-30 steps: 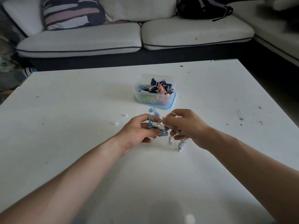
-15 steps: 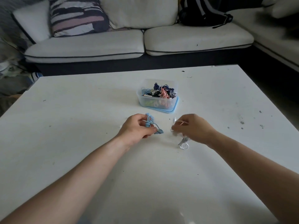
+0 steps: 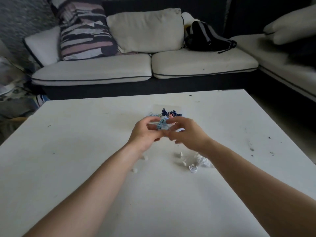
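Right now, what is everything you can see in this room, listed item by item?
Blue cord: one bundle, light blue, between the two hands.
Box: one, clear, on the table behind the hands, mostly hidden.
Cords in box: a heap, dark blue and pink.
White cord: one coil, on the table beside the right forearm.
Small bits: about four, white, loose on the table.
Table: one, white, dark specks.
Sofa: one, cream cushions, behind the table.
Striped pillow: one, on the sofa.
Cream pillow: one, beside it.
Backpack: one, black, on the sofa.
Left hand: grips the blue cord.
Right hand: at the blue cord, grip blurred.
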Tool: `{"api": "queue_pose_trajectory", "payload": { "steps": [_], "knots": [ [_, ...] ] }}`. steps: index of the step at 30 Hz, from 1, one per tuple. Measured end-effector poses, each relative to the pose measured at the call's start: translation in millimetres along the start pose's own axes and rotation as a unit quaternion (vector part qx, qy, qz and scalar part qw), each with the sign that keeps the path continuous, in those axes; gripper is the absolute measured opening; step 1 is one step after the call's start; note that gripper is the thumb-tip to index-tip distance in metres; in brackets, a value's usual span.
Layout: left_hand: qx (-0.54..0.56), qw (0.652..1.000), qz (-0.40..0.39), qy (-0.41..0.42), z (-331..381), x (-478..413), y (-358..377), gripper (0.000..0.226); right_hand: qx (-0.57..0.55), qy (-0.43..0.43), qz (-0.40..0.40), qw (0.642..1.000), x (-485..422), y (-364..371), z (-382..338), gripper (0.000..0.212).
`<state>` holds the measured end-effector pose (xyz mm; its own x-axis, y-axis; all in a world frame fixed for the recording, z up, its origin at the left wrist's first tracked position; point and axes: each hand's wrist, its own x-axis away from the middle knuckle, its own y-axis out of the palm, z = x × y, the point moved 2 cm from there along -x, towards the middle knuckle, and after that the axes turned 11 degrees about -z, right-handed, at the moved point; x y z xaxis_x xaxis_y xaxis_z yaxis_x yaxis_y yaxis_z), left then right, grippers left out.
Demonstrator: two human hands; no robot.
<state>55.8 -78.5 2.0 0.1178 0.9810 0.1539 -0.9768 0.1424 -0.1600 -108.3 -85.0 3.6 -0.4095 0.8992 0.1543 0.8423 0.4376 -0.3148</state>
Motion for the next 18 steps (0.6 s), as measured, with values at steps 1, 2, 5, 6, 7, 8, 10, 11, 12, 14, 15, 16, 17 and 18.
{"api": "queue_pose_trajectory", "payload": {
  "steps": [1, 2, 5, 6, 7, 8, 10, 11, 12, 14, 15, 16, 17, 18],
  "knots": [
    [0.02, 1.0, 0.018, -0.006, 2, -11, -3, 0.047, -0.029, 0.0, 0.016, 0.999, -11, -5, -3, 0.036],
    [0.035, 0.999, 0.037, -0.01, 4, -21, -6, 0.048, -0.053, 0.003, 0.028, 0.998, -21, -9, -6, 0.031],
    [0.039, 0.997, 0.068, -0.002, 8, -54, -18, 0.037, -0.074, 0.019, 0.045, 0.996, -54, -19, -16, 0.022],
    [0.034, 0.997, 0.072, 0.002, 10, -67, -21, 0.033, -0.073, 0.028, 0.054, 0.995, -68, -22, -17, 0.021],
    [0.026, 0.997, 0.079, 0.002, 10, -77, -24, 0.03, -0.068, 0.039, 0.064, 0.995, -79, -23, -17, 0.021],
    [0.016, 0.996, 0.087, -0.001, 10, -89, -28, 0.027, -0.057, 0.049, 0.075, 0.994, -92, -23, -15, 0.02],
    [-0.021, 0.994, 0.104, -0.021, 6, -107, -33, 0.023, -0.023, 0.069, 0.089, 0.993, -110, -22, -11, 0.014],
    [-0.053, 0.992, 0.111, -0.035, 2, -116, -36, 0.021, 0.008, 0.079, 0.091, 0.993, -118, -22, -8, 0.009],
    [-0.103, 0.987, 0.112, -0.048, -1, -121, -38, 0.019, 0.043, 0.087, 0.09, 0.991, -122, -21, -6, 0.009],
    [-0.216, 0.969, 0.1, -0.066, -10, -129, -43, 0.015, 0.093, 0.095, 0.095, 0.987, -128, -18, -2, 0.02],
    [-0.253, 0.96, 0.095, -0.068, -14, -130, -44, 0.014, 0.101, 0.093, 0.098, 0.986, -129, -16, 0, 0.025],
    [-0.271, 0.956, 0.093, -0.063, -16, -130, -45, 0.011, 0.104, 0.086, 0.101, 0.986, -129, -15, 1, 0.028],
    [-0.277, 0.955, 0.094, -0.055, -18, -130, -45, 0.007, 0.107, 0.079, 0.104, 0.986, -128, -14, 3, 0.029],
    [-0.278, 0.954, 0.101, -0.042, -18, -129, -46, 0.008, 0.106, 0.072, 0.107, 0.986, -126, -14, 4, 0.031]
  ]
}}
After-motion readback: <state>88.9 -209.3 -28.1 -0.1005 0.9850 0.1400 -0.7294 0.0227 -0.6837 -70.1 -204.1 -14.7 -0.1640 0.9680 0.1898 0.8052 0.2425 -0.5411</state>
